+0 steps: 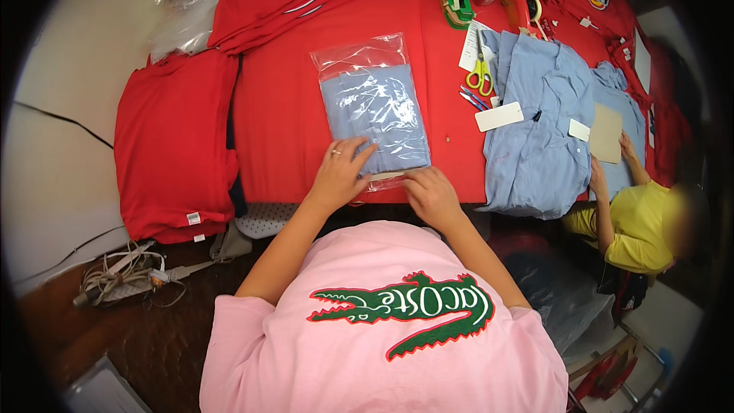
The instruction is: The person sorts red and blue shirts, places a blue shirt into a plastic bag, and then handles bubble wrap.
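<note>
A folded light-blue garment (375,118) lies inside a clear plastic bag (359,51) on the red-covered table in front of me. A pale strip of card shows at the bag's near end. My left hand (342,171) rests on the bag's near left corner, its fingers spread over the plastic and the garment's edge. At the near right corner, my right hand (434,196) is closed with curled fingers on the bag's edge. The bag's far end extends flat beyond the garment.
Stacked red garments (172,138) lie left. To the right are yellow-handled scissors (480,76), a white tag (498,117), loose blue garments (535,130) and a tape dispenser (527,11). A co-worker in a yellow shirt (642,218) holds a beige card (606,134). Tangled cables (126,275) lie lower left.
</note>
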Motion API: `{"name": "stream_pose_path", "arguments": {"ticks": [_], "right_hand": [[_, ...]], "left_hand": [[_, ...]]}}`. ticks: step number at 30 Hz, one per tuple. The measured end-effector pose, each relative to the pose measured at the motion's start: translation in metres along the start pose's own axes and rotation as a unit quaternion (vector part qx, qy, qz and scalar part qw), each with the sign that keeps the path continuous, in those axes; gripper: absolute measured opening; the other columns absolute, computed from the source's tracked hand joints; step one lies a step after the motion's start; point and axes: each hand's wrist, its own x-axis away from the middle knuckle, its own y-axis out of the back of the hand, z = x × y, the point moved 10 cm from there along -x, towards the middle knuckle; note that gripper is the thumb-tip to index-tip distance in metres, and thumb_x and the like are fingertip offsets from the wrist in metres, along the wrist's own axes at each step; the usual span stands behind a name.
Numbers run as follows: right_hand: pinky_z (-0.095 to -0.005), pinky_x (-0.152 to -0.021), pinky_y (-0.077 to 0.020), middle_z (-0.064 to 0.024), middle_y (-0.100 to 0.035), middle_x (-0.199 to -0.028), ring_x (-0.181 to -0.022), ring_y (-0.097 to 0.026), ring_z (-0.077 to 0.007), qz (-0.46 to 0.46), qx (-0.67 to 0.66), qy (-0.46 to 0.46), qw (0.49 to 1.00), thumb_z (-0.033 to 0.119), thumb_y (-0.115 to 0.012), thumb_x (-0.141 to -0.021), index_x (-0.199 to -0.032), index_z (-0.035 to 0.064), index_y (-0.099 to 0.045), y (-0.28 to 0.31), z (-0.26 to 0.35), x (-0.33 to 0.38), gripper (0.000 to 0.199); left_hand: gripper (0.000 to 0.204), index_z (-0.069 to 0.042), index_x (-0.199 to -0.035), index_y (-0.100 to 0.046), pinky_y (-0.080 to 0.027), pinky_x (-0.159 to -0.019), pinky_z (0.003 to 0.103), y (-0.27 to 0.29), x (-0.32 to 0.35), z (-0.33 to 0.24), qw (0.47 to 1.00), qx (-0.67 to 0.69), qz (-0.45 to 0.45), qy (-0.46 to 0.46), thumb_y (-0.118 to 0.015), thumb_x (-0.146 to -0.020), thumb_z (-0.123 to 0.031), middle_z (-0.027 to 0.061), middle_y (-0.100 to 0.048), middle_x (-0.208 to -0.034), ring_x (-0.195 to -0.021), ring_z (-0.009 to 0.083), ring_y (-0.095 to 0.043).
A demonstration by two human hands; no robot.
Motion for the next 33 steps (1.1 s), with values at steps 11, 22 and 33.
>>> {"name": "stream_pose_path", "arguments": {"ticks": [11,22,33], "right_hand": [[-0.0414,-0.099,-0.053,-0.0117,-0.07,-0.117,-0.109,-0.064,-0.0279,0.037,0.055,0.017,0.998,0.01,-0.072,-0.085,-0.121,-0.0001,-0.07,-0.044,0.009,0.009,0.038],[-0.0419,-0.081,-0.059,-0.0162,-0.075,-0.104,-0.091,-0.074,-0.0342,-0.187,-0.086,-0.145,0.968,-0.002,-0.068,-0.087,-0.118,0.003,-0.073,0.059,-0.03,-0.06,0.032],[-0.0541,-0.128,-0.0207,-0.0199,-0.024,-0.172,-0.16,-0.022,-0.0384,-0.073,0.155,-0.21,0.963,0.033,-0.055,-0.104,-0.166,0.008,-0.029,-0.041,-0.133,-0.158,0.071]], "left_hand": [[0.088,-0.017,-0.154,-0.05,-0.015,-0.125,0.068,-0.027,-0.058,-0.01,0.988,-0.098,-0.014,-0.12,-0.084,-0.073,-0.024,0.014,-0.033,-0.168,-0.156,0.0325,-0.031],[0.054,-0.01,-0.143,-0.062,-0.021,-0.128,0.058,-0.013,-0.045,0.031,0.979,0.068,0.159,-0.104,-0.074,-0.092,-0.025,0.0153,-0.049,-0.159,-0.152,0.0342,-0.04],[0.063,-0.017,-0.164,-0.036,-0.022,-0.128,0.053,-0.018,-0.165,0.057,0.997,-0.056,-0.031,-0.054,-0.052,-0.107,-0.037,0.0138,-0.025,-0.173,-0.16,0.0373,-0.022]]}}
